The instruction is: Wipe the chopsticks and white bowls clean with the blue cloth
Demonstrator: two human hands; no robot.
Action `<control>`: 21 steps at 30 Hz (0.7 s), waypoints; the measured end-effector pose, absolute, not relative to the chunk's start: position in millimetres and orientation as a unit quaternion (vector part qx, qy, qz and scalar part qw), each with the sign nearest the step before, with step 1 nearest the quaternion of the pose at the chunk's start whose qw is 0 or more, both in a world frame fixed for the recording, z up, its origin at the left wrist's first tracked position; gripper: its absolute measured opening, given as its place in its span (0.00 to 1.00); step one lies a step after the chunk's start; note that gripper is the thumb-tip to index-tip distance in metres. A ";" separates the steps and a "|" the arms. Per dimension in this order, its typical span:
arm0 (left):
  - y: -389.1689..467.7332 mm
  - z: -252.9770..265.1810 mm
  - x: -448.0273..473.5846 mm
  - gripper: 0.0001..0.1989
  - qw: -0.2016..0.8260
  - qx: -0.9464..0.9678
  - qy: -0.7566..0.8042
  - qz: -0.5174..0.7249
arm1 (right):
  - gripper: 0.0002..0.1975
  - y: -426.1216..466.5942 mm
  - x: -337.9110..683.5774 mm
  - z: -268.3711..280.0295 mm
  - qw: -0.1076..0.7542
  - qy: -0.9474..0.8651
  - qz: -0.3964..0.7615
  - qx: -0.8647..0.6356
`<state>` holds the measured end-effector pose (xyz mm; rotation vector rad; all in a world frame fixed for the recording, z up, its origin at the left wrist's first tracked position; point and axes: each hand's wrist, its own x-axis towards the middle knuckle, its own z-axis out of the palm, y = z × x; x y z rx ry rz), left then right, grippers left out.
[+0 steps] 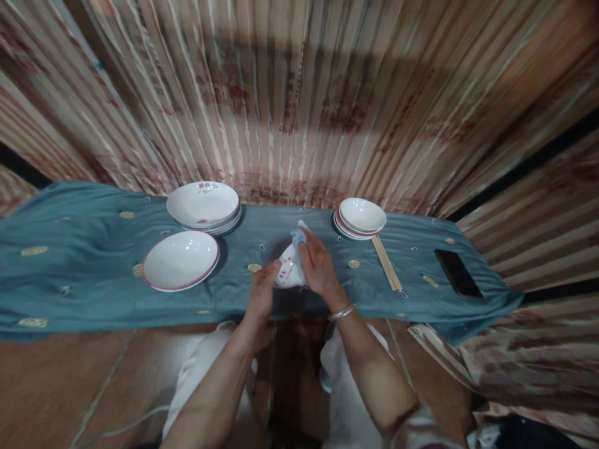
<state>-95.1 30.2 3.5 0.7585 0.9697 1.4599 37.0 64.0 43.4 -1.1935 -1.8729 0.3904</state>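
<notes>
A small white bowl (289, 273) with red flower prints is held tilted above the middle of the cloth-covered table. My left hand (262, 290) grips its left rim, thumb on the near side. In my right hand (319, 262) is a pale blue-white cloth (299, 236), bunched between the fingers and pressed to the bowl's right side. A bracelet circles my right wrist. The fingers behind the bowl are hidden.
Large plates (204, 202) are stacked at the back left, with red-rimmed bowls (181, 260) before them. Small bowls (362, 215) stand right, beside chopsticks (387, 264). A black phone (458, 273) lies far right on the green tablecloth (98, 249). Curtains (290, 93) hang behind.
</notes>
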 end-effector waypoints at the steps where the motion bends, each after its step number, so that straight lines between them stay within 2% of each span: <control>1: 29.1 5.5 -95.3 0.16 0.574 0.332 0.414 0.624 | 0.22 68.6 41.6 41.5 0.440 -0.729 0.195 -0.486; 4: 26.6 13.8 -96.1 0.16 0.569 0.327 0.427 0.622 | 0.22 80.6 54.4 35.9 0.459 -0.657 0.304 -0.516; 9: 24.8 26.0 -96.7 0.16 0.587 0.281 0.424 0.630 | 0.18 89.8 65.8 26.7 0.490 -0.541 0.401 -0.554; 21: 25.2 37.8 -98.1 0.13 0.626 0.197 0.365 0.661 | 0.13 93.4 56.9 3.3 0.580 -0.408 0.488 -0.509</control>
